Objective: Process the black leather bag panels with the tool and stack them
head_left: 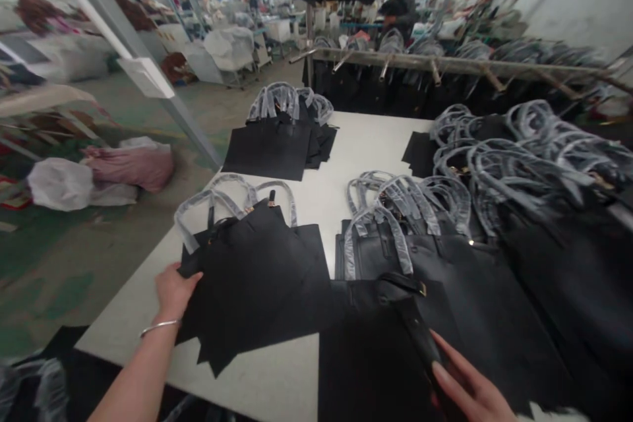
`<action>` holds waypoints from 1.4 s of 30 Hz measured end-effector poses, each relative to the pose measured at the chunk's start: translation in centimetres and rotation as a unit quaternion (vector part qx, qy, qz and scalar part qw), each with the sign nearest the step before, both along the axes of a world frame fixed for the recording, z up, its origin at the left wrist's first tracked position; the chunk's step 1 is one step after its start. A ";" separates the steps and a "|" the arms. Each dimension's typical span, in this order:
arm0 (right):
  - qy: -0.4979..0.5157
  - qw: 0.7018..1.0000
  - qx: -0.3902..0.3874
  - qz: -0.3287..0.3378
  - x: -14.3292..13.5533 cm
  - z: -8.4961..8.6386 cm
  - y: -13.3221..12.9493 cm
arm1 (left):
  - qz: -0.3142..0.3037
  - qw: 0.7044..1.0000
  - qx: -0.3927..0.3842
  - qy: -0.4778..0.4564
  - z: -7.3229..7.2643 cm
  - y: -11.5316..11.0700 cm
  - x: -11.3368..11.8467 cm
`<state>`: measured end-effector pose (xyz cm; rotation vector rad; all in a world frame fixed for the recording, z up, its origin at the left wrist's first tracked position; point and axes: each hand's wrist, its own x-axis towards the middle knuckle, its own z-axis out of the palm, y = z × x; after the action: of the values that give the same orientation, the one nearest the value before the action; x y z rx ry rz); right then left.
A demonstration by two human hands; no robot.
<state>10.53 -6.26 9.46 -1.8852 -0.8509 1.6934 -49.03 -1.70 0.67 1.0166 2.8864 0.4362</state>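
Observation:
My left hand grips the left edge of a stack of black bag pieces, thumb on top, a silvery bangle on the wrist. Clear-wrapped handles stick up from that stack's far edge. At the lower right my right hand is closed on a black strap with a gold-coloured buckle at its far end. The strap lies over a black bag, which rests at the near side of the table. Behind that bag are more black bags with wrapped handles.
A white table carries another bag stack at the back left and a large pile on the right. Beyond stands a metal rack with hanging bags. A slanting post rises at left; people work in the background.

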 end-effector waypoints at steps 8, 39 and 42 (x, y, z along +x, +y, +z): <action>0.023 0.997 0.019 0.066 -1.9 -0.7 -0.1 | -0.427 0.883 0.090 -0.171 1.2 5.1 22.5; 0.090 0.996 0.003 -0.023 0.0 0.6 0.5 | -0.347 0.634 -0.043 -0.690 -1.5 6.0 39.8; 0.054 0.997 0.033 -0.052 -0.1 0.9 1.2 | -0.340 0.640 -0.019 -0.689 -1.3 5.7 39.3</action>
<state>10.39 -5.10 10.33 -1.7453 -0.7435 1.6667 -9.77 4.01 -0.63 0.9523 1.0431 0.6443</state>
